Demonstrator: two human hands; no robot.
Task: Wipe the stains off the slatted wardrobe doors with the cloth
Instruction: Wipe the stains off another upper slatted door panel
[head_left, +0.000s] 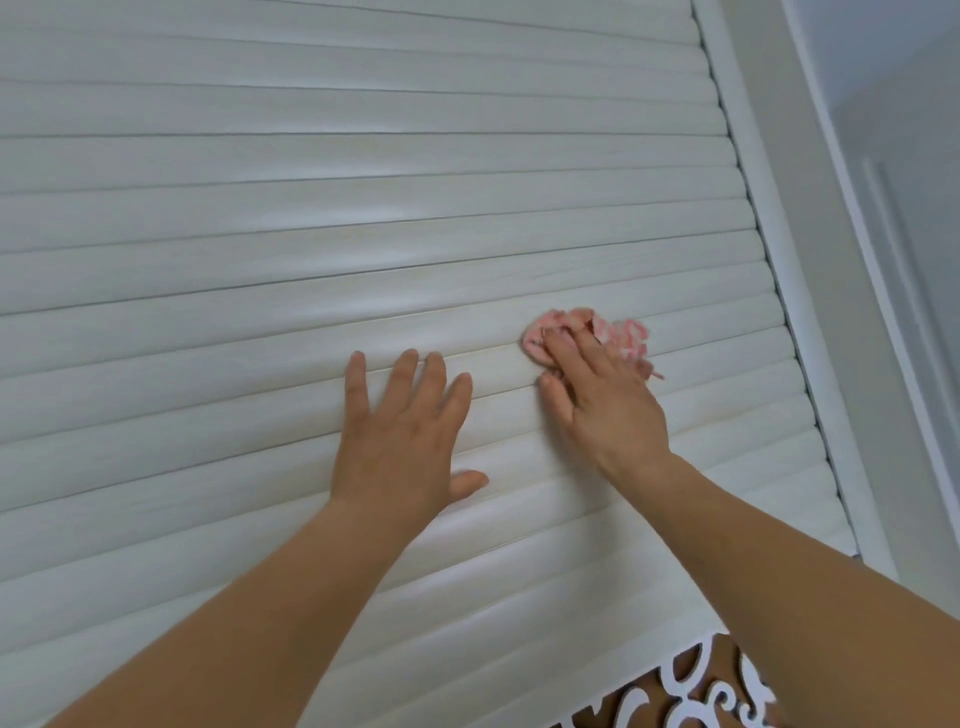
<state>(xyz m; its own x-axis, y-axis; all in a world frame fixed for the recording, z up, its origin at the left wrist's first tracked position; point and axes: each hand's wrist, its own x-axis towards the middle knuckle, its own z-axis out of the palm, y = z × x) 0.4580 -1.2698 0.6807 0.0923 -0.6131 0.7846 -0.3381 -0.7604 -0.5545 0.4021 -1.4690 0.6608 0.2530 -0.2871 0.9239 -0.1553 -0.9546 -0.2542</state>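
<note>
Wiping the slatted door (363, 218) with our pink cloth (582, 332).

Our right hand (602, 400) presses the soft, bunched cloth flat-fingered; left hand (400, 441) spread, bracing. Best held bunched under fingertips.

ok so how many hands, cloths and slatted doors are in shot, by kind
hands: 2 (left hand, right hand)
pink cloth: 1
slatted wardrobe door: 1
total: 4
</note>
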